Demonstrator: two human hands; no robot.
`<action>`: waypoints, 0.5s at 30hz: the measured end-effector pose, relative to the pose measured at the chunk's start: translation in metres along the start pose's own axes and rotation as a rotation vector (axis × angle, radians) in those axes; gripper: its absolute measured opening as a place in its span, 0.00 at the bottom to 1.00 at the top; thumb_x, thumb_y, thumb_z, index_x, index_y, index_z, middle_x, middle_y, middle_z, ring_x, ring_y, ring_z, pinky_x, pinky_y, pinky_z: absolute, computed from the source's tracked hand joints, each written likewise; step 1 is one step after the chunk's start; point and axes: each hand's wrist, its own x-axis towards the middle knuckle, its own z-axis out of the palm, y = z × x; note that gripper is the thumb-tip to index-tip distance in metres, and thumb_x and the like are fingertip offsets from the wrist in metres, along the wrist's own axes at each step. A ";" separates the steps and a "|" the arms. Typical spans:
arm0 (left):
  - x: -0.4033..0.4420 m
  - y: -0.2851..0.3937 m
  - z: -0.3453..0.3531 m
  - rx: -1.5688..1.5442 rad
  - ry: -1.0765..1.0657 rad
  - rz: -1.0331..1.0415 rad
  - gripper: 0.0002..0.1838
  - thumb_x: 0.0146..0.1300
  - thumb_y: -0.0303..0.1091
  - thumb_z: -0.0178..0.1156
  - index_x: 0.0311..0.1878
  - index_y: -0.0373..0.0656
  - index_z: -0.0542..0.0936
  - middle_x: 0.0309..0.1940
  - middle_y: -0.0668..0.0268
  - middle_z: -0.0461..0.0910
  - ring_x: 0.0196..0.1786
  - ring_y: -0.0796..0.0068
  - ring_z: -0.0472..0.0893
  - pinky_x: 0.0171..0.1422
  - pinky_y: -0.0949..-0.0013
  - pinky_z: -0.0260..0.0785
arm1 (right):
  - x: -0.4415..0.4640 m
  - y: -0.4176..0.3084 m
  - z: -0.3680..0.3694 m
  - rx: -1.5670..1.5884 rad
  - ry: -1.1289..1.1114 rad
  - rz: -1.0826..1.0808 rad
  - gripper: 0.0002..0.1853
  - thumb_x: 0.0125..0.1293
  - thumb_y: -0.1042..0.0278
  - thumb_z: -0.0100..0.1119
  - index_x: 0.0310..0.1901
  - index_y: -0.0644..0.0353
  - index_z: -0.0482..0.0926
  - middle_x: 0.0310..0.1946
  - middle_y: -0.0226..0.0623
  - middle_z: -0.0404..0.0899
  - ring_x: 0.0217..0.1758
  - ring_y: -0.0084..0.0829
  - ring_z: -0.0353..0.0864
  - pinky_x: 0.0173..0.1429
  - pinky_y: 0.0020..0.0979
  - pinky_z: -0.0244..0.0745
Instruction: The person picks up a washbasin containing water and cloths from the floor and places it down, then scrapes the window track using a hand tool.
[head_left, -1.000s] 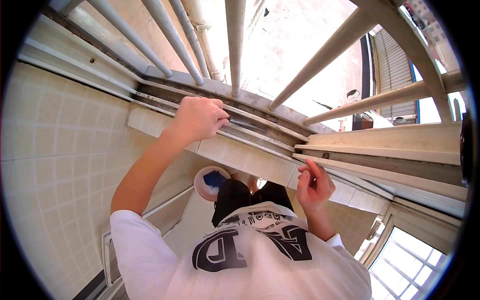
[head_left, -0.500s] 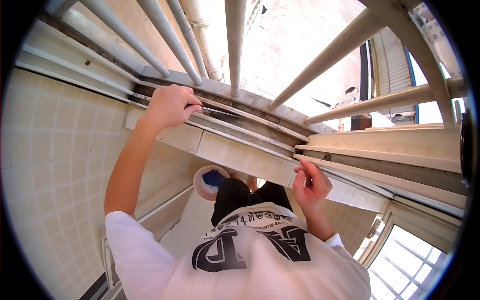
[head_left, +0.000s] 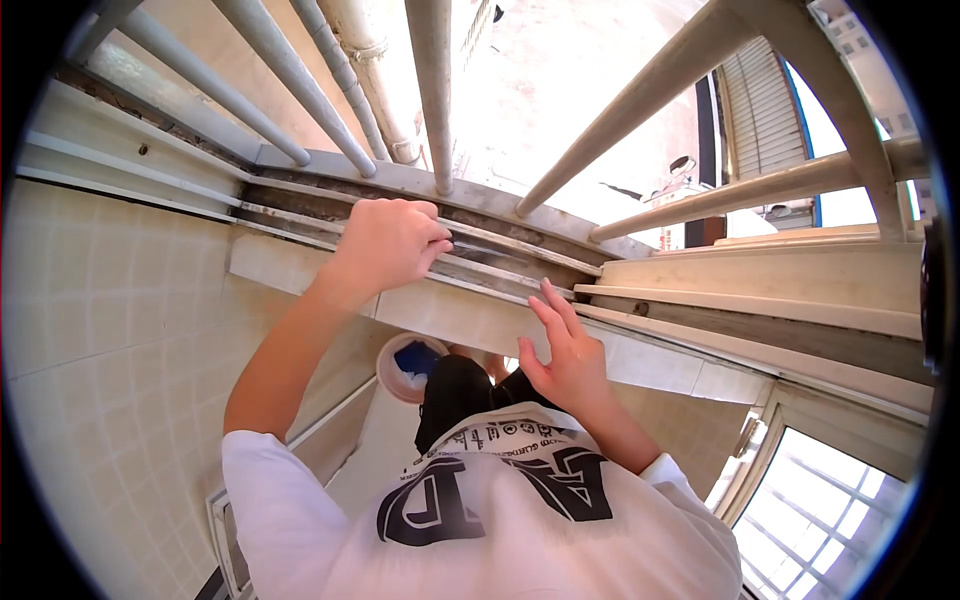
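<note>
My left hand (head_left: pixel 392 242) is closed in a pinch over the dirty window track (head_left: pixel 520 262). From its fingertips a thin, stick-like tool (head_left: pixel 474 249) seems to run along the groove; it is blurred and mostly hidden, so its kind is unclear. Close to the inner edge of the track, my right hand (head_left: pixel 570 362) has its fingers apart and holds nothing. Its fingertips reach the sill's edge; whether they touch it I cannot tell.
Metal security bars (head_left: pixel 432 100) stand just outside the track. A sliding window frame (head_left: pixel 760 285) fills the right side. Below the tiled sill (head_left: pixel 450 312), a pink bucket (head_left: pixel 384 372) with a blue cloth (head_left: pixel 416 357) stands by my legs. A tiled wall (head_left: pixel 100 290) is at left.
My left hand has slid right along the track, still pinching. My right hand has moved left and up towards the track, and its fingers have stretched out.
</note>
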 end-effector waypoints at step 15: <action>-0.021 -0.015 -0.023 0.004 0.023 -0.089 0.06 0.62 0.43 0.70 0.35 0.55 0.92 0.30 0.71 0.82 0.35 0.62 0.85 0.37 0.58 0.76 | 0.052 -0.037 0.042 -0.096 -0.096 -0.083 0.18 0.63 0.64 0.65 0.52 0.58 0.75 0.72 0.57 0.74 0.24 0.43 0.84 0.30 0.40 0.77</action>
